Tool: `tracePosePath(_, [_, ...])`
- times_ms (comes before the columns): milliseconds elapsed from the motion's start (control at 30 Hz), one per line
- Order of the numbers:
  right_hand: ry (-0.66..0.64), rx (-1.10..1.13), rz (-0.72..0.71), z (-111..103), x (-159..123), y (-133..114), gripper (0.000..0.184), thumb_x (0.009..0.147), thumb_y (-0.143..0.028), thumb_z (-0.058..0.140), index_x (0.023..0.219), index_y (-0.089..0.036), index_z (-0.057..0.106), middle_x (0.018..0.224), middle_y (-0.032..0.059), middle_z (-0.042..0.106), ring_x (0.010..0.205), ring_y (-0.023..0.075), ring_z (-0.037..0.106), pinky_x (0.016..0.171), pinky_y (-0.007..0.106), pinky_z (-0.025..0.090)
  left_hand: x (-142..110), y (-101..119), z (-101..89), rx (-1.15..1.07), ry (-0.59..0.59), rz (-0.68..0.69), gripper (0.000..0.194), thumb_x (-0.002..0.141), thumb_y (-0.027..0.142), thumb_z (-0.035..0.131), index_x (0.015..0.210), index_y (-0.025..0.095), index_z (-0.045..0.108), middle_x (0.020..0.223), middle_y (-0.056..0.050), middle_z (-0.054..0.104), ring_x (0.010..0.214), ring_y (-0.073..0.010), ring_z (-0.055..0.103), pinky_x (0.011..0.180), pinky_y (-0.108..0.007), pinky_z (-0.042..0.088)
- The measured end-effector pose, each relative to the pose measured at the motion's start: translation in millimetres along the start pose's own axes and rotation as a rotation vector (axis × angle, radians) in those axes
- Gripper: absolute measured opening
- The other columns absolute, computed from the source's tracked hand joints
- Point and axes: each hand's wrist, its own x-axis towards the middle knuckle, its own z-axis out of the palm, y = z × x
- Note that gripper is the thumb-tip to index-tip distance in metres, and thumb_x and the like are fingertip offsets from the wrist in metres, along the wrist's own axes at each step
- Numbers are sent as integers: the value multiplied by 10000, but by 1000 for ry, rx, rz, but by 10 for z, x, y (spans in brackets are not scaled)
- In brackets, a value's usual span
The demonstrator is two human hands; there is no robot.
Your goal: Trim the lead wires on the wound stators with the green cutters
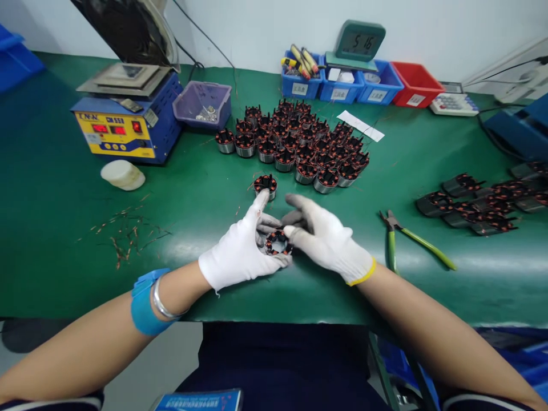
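The left hand [242, 251] gripped a wire-wound ring [271, 246]; whether the right hand [325, 234] beside it pinched anything could not be told. A slack hold risked dropping the part. Beyond the grip, overreaching could have nudged another ring [266, 182] or, farther, crowded rings [295, 142].

I see a small round ring [270, 245], black with orange wire. Its big hole faces up, and my left hand [243, 246] holds it.

Right hand [325, 233] seemingly blurred, wound ring [270, 245] partly hidden, blue bin [16, 61] cropped at left
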Motion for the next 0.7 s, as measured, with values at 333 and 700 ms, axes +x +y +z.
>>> tracePosePath(333, [-241, 340, 227, -185, -29, -69, 585, 736, -213, 603, 1307, -98, 548, 732, -17, 582, 597, 111, 522, 550, 243, 409, 31, 112, -26, 145, -131, 23, 1211, 598, 285, 735, 1545, 206, -15, 1074, -50, 690, 1008, -251, 667, 928, -415, 509])
tracePosePath(700, [-288, 224, 171, -229, -37, -32, 535, 766, -233, 593, 1279, -84, 572, 774, 12, 614, 624, 118, 531, 556, 236, 424, 24, 36, -42, 151, -153, 101, 1120, 616, 321, 742, 1534, 203, 111, 1090, -50, 693, 1015, -236, 672, 945, -398, 507])
